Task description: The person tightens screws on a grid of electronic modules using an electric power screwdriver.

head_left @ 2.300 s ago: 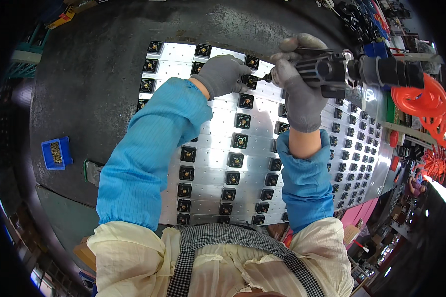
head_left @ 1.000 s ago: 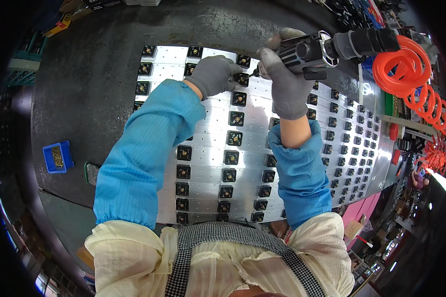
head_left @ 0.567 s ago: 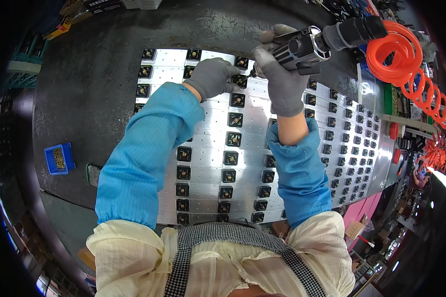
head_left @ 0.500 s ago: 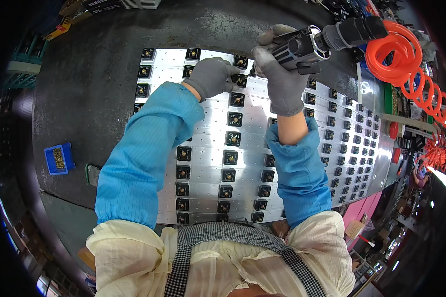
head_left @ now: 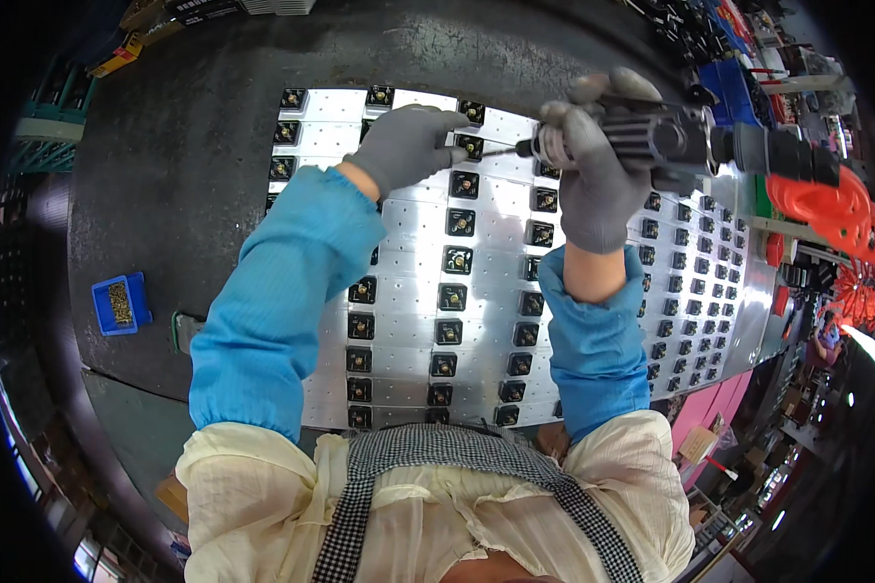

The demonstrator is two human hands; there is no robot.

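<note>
My right hand, in a grey glove, is wrapped round a black and grey air screwdriver. The tool lies nearly level, its thin bit pointing left at a black square block with a brass-coloured centre. My left hand, gloved too, rests over the silver metal panels. Its thumb and forefinger are apart, with the tips beside that block and the one above; the other fingers are partly hidden. Rows of similar black blocks sit on the panels.
A blue bin of small brass-coloured screws stands on the dark table at the left. A coiled orange-red air hose hangs at the right behind the screwdriver. Pink sheets lie by the right table edge.
My right hand has moved right with the screwdriver, drawing it back and turning it more level. My left hand has shifted slightly left, its thumb and forefinger still near the same blocks.
</note>
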